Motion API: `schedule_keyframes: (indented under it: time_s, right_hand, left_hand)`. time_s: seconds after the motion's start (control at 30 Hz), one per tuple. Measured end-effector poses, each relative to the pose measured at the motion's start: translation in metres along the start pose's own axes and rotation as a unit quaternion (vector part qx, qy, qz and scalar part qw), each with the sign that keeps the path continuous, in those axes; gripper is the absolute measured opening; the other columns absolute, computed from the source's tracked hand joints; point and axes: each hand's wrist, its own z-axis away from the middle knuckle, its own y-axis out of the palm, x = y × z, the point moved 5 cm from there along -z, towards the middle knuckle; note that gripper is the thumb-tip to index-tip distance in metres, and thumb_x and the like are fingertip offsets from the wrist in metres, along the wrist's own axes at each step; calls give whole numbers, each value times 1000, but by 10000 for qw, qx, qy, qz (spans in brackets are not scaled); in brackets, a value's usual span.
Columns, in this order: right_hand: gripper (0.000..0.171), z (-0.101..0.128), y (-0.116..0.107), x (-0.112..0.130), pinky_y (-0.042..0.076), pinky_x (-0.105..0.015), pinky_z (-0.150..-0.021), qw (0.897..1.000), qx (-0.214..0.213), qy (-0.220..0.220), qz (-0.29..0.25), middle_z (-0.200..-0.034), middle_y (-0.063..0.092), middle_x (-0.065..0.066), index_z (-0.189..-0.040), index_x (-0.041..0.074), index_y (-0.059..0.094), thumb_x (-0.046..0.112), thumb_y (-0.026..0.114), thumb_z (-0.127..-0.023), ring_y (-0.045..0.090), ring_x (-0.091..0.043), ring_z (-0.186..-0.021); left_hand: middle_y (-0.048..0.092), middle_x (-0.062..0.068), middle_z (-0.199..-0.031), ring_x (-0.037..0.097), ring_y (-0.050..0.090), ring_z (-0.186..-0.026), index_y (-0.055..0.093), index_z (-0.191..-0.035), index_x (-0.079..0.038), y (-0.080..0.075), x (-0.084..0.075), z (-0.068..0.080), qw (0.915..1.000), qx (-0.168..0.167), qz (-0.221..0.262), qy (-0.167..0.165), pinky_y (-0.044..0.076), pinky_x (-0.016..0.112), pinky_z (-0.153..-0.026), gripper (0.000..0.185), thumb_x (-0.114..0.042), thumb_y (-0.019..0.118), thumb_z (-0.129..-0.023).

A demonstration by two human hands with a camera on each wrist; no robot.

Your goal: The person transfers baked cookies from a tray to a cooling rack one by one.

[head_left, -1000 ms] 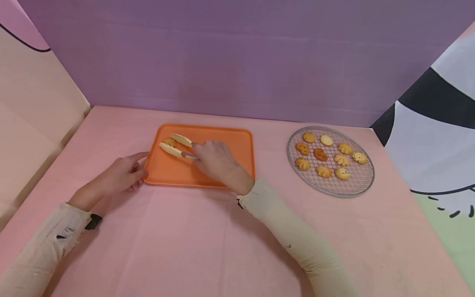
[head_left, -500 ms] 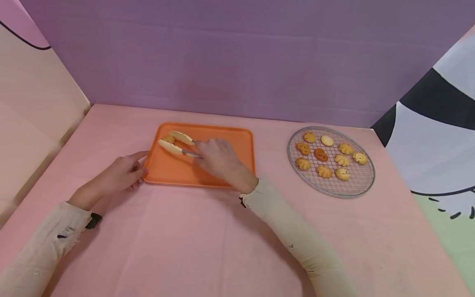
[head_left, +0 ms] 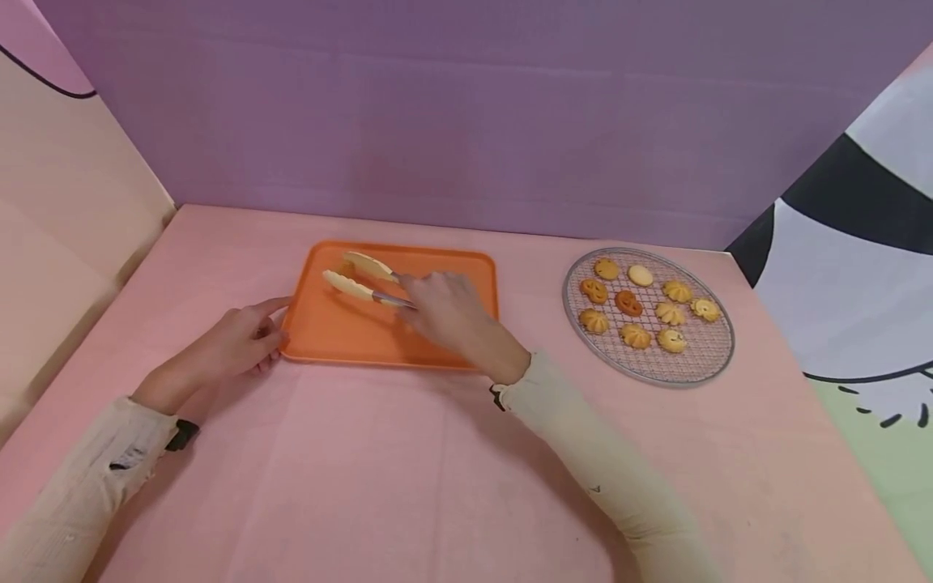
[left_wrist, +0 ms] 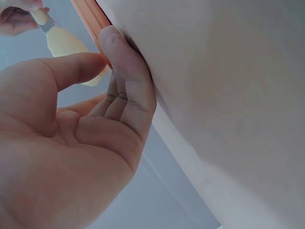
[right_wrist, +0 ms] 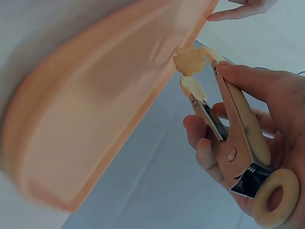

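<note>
My right hand (head_left: 452, 312) grips metal tongs (right_wrist: 237, 126) with pale scalloped tips, over the left half of an orange tray (head_left: 379, 336). A fluted golden cookie (right_wrist: 188, 61) is at the tong tips in the right wrist view, with one tip on either side of it. In the head view the tongs mostly hide this cookie; whether they squeeze it or it touches the tray I cannot tell. At the tray's left side, my left hand (head_left: 236, 340) pinches the rim between thumb and index finger, the other fingers curled below.
To the right, a round wire-mesh rack (head_left: 703, 360) bears several cookies of different shapes, among them a dark pretzel-shaped cookie (head_left: 628, 304). A purple wall (head_left: 466, 146) stands behind the pink table (head_left: 364, 470).
My right hand and the tongs have shifted right and slightly away from the tray's left rim. The cookie at their tips appears to have moved along with them. My left hand stays put.
</note>
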Motion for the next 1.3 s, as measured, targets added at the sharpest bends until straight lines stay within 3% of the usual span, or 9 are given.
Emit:
schedule_keyframes:
  time_s: [0.3, 0.6, 0.73, 0.93, 1.3]
  right_hand:
    - [46, 25, -5, -9, 27, -24, -42, 9977, -586, -331, 113, -62, 55, 1, -130, 8, 66, 30, 75, -91, 41, -12, -47]
    - [35, 52, -14, -18, 41, -29, -44, 9917, -1094, -467, 484, -69, 63, 0, -115, 8, 73, 33, 75, -89, 52, -15, -52]
    - [37, 65, -18, -26, 42, -31, -44, 9913, -1181, -416, 402, -71, 65, -1, -117, 8, 72, 31, 77, -88, 52, -15, -52]
    - [37, 88, -25, -39, 46, -32, -48, 9901, -1332, -339, 289, -87, 74, -5, -115, 5, 72, 29, 77, -87, 60, -17, -60]
    - [31, 121, -35, -56, 41, -30, -42, 9844, -1605, -497, 520, -76, 68, -4, -103, 4, 70, 27, 80, -85, 60, -20, -55]
  left_hand:
    - [62, 7, -74, 18, 59, -58, 29, -151, 7, 1, 1, 0, 10000, 2, -6, 26, 55, 29, -54, 60, -4, 57, -99]
    - [62, 6, -73, 17, 59, -56, 30, -150, 7, 3, 2, -1, 9999, -56, -46, 138, 54, 29, -53, 60, -3, 58, -98]
    - [62, 6, -73, 16, 59, -56, 30, -150, 7, 3, 0, -1, 9998, -64, -77, 158, 54, 29, -52, 61, -3, 59, -98]
    - [62, 6, -74, 16, 58, -56, 30, -150, 7, 3, 0, -1, 9998, -60, -109, 161, 54, 28, -53, 61, -4, 59, -98]
    - [62, 6, -74, 16, 59, -56, 31, -149, 8, 5, 1, -2, 9998, -70, -136, 137, 54, 28, -53, 60, -3, 59, -97]
